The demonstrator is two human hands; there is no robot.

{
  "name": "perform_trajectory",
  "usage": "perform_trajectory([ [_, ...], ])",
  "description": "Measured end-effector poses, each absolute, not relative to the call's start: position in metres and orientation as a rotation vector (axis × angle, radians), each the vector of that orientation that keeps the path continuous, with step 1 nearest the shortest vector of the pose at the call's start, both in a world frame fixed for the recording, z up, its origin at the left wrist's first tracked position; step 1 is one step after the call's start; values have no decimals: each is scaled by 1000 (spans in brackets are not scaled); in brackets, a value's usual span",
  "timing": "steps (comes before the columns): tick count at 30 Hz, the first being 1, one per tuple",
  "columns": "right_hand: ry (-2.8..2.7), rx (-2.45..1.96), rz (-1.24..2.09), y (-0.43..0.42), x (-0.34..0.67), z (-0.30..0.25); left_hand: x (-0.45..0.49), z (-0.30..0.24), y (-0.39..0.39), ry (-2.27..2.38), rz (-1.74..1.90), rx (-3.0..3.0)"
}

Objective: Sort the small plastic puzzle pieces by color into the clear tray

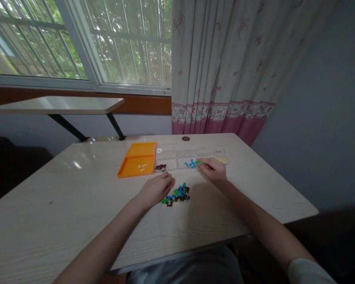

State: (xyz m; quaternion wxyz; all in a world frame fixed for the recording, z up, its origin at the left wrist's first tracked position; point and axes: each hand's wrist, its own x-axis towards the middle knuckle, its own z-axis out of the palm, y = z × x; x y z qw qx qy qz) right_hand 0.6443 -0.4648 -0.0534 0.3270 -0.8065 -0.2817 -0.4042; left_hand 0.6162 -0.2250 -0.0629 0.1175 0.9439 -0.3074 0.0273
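A small heap of coloured pieces [177, 195], blue, green, brown and black, lies on the wooden table [77, 205]. My left hand [156, 188] rests just left of the heap, fingers curled, touching its edge. My right hand [213, 169] reaches to a clear compartment tray [192, 157] and pinches a green piece [199, 162] over it. The tray holds brown pieces [160, 167] at the left, blue pieces [189, 163] in the middle and yellow pieces [221, 159] at the right.
An orange lid [138, 159] lies flat beside the tray's left end. A dark round hole [185, 138] sits near the table's far edge. Behind are a window, a small shelf table [56, 105] and a floral curtain [230, 67].
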Motion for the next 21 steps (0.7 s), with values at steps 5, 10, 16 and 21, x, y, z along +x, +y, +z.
perform_trajectory([
  [5,-714,-2127,-1050,-465,644,-54,617,-63,-223,-843,30,2755],
  [10,-756,-2195,-1028,-471,650,-55,615,-59,-224,-839,86,2784],
  [16,-666,-2420,-844,-492,666,-56,615,-57,-224,-824,95,2804],
  [21,-437,-2584,-750,-505,680,-65,617,-58,-222,-838,104,2834],
])
